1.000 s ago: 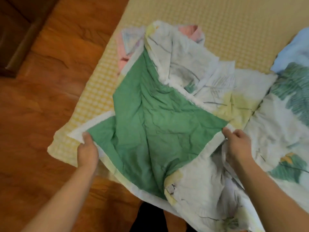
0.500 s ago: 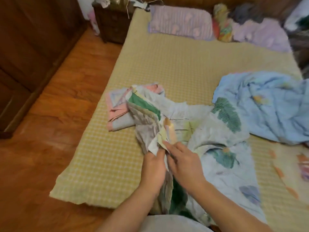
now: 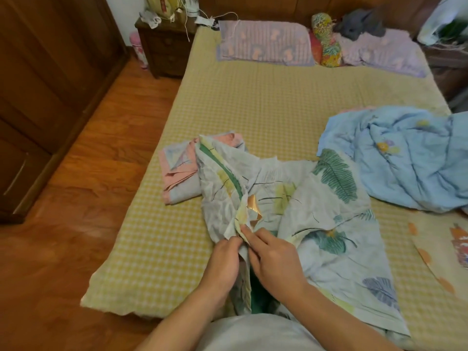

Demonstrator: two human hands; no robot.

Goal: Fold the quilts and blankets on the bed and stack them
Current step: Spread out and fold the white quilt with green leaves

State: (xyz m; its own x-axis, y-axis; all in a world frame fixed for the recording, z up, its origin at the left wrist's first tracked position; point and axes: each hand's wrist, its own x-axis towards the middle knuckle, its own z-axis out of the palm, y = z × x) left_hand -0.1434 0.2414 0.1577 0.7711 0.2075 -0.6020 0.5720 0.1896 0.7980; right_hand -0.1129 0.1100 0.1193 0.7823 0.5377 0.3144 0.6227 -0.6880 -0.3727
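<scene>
Leaf-print quilt [image 3: 326, 198], pale with green fronds and a green underside, sprawls over the near half of the bed [image 3: 253, 102], and I have both hands on it close to the bed's near edge. My left hand [image 3: 222, 262] has its fingers curled round a bunched edge of the quilt, and my right hand [image 3: 273, 259] pinches the same gathered edge just beside it, thumb and forefinger closed on the cloth, so the two hands all but touch. From that grip the fabric rises in a crumpled ridge toward the middle of the bed, while the rest of it spreads out to the right and trails down over the near edge in front of my body. Part of the green underside shows in the fold hanging below my hands.

Behind the ridge, toward the bed's left edge, I see a folded pink-trimmed blanket [image 3: 177, 178] lying flat, its right part covered by the quilt. At the right edge of the bed a light blue quilt [image 3: 405, 158] lies in a loose heap, its near-left side touching the leaf-print one. Two lilac pillows [image 3: 263, 44] and a floral bolster [image 3: 325, 41] line the far edge by the headboard. A wooden nightstand [image 3: 164, 49] stands off the far left corner, and a wooden wardrobe [image 3: 45, 79] runs along the left wall over the wooden floor [image 3: 83, 193].
</scene>
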